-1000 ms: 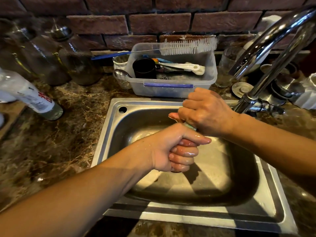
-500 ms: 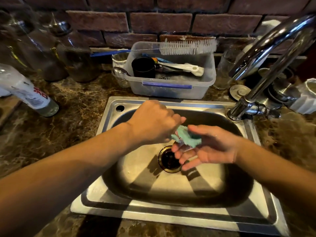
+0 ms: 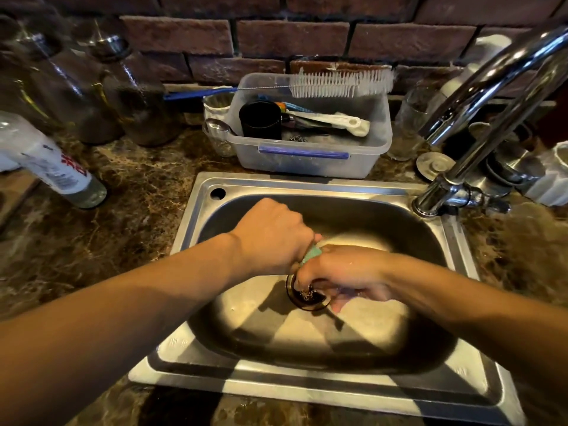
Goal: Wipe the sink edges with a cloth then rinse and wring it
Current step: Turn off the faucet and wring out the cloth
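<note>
- While the teal cloth (image 3: pixel 312 255) lay spread on an open palm 0.5 s ago, it's now bunched between 2 fists, with only a small patch showing.
- Position: over the sink (image 3: pixel 307 187) basin, just above the drain (image 3: pixel 310 299).
- Left hand (image 3: pixel 273 238): fingers curled tight round the cloth's upper end.
- Right hand (image 3: pixel 344 272): flipped palm-down, fingers clamped on the lower end, motion-blurred.
- Faucet (image 3: pixel 479 118) and plastic tub (image 3: pixel 307 162) behind the sink are unchanged.
</note>
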A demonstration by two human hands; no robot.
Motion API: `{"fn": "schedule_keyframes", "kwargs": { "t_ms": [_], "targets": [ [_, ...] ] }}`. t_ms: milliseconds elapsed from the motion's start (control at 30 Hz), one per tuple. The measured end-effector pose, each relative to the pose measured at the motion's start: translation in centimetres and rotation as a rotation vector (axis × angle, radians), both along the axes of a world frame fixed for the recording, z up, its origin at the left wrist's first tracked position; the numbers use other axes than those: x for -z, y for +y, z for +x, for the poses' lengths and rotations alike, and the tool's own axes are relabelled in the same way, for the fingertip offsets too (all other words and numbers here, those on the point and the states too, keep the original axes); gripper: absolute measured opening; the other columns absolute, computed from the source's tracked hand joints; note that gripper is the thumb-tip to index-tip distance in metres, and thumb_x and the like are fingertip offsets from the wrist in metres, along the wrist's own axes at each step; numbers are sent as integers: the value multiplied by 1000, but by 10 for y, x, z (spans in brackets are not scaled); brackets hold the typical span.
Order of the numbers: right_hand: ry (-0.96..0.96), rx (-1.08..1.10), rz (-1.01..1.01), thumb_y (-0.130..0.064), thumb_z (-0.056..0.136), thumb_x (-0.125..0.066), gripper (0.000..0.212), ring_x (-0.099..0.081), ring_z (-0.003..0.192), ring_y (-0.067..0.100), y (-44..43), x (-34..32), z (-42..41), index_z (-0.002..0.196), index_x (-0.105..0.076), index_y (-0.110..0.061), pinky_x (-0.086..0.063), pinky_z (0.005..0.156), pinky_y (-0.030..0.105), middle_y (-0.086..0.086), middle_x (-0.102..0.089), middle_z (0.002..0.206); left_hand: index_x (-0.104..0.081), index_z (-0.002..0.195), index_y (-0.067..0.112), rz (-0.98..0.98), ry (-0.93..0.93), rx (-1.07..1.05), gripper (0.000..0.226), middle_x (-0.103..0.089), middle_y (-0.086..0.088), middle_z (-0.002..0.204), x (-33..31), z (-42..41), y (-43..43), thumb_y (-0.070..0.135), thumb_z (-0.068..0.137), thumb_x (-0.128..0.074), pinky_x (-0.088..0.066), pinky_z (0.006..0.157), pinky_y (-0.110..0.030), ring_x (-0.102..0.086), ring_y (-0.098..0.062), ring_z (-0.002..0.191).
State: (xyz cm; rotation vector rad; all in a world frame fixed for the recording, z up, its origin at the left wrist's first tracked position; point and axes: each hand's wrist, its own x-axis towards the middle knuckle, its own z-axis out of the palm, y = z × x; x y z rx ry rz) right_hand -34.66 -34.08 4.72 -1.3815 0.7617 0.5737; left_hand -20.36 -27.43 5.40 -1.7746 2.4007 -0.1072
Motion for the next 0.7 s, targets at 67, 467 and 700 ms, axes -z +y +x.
{"fn": "schedule_keyframes", "kwargs": {
  "t_ms": [67,467,700],
  "targets": [
    [18,-43,-444,-22,87,-66,15,-47,60,11,4,-6,7,77,-55,-22,-38,53,23,-2,-55,71,-70,95,27,64,12,-162,32,-66,0,80,1,-4,4,52,95,-49,-33,63,-31,-55,-19,70],
    [-86,-716,-1454,-39,98,-56,29,-55,76,18,-10,-15,15,114,-66,-17,-43,66,32,3,-62,88,-52,89,24,210,317,-735,18,-55,4,80,8,-24,5,40,87,-62,-40,65,-31,-50,-15,70],
    [-178,-578,-1507,-41,96,-59,32,-61,90,15,-19,-9,6,118,-66,-19,-47,72,26,0,-70,105,-67,94,16,336,826,-887,17,-65,3,81,5,-21,10,32,87,-68,-45,59,-27,-60,-14,75]
  ]
}}
